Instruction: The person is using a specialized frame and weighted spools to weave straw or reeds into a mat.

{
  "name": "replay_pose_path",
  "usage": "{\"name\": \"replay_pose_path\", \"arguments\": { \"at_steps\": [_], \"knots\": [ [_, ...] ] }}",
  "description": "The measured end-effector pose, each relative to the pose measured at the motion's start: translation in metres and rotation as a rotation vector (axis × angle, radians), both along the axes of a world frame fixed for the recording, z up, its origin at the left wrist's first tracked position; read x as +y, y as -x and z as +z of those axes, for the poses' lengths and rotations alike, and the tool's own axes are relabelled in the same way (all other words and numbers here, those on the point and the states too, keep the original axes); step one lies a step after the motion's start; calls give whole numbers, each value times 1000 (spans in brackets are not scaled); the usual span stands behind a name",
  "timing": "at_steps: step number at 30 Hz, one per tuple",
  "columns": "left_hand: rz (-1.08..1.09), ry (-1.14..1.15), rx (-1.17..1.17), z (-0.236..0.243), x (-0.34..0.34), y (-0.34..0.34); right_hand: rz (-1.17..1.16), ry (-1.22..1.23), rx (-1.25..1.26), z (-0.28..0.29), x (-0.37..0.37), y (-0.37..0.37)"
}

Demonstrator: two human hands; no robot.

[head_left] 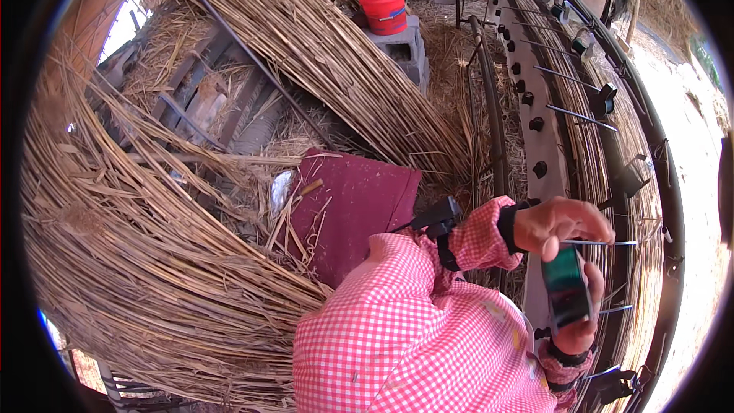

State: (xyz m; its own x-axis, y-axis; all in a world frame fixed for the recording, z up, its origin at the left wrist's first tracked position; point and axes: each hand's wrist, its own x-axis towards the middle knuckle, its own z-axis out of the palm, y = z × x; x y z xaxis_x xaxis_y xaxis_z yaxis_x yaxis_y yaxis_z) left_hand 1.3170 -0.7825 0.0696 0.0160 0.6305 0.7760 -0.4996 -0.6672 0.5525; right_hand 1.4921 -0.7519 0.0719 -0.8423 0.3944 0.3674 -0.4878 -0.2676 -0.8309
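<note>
My right hand (pixel 585 321) holds a smartphone (pixel 566 283) with a green and dark screen, its fingers wrapped round the far side. Just above the phone's top edge is my left hand (pixel 562 226). Its thumb and curved fingers are apart, and I see nothing in them. Both arms wear pink-and-white checked sleeves with dark cuffs, and a black strapped device (pixel 440 218) sits on the left forearm. Both hands are over a long metal frame (pixel 661 222) with reeds laid along it and a row of black spools or knobs (pixel 540 169).
Large bundles of dry reeds (pixel 168 291) lie to the left, with another bundle (pixel 321 53) toward the back. A red bucket (pixel 384 11) stands on a grey concrete block (pixel 409 50). Beside me lies a maroon board (pixel 359 199). A thin metal rod (pixel 252 57) leans across the straw.
</note>
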Motion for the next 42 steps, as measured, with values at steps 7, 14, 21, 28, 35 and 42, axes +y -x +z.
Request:
{"name": "replay_pose_path", "arguments": {
  "at_steps": [7,14,21,28,35,42],
  "knots": [
    [-1109,391,-232,-72,36,-49,233,-121,-40,20,4,-6],
    [-777,404,-144,-109,154,-87,-206,789,12,-38,61,-61],
    [-689,974,-419,-82,199,-110,-775,1142,446,-143,188,-122],
    [242,221,969,-98,239,-127,-1150,471,-297,-133,195,-93],
    [440,360,858,-77,188,-112,-997,854,-175,-112,180,-62],
    [471,471,594,-80,180,-107,-960,594,-627,-99,172,-59]
  ]
}}
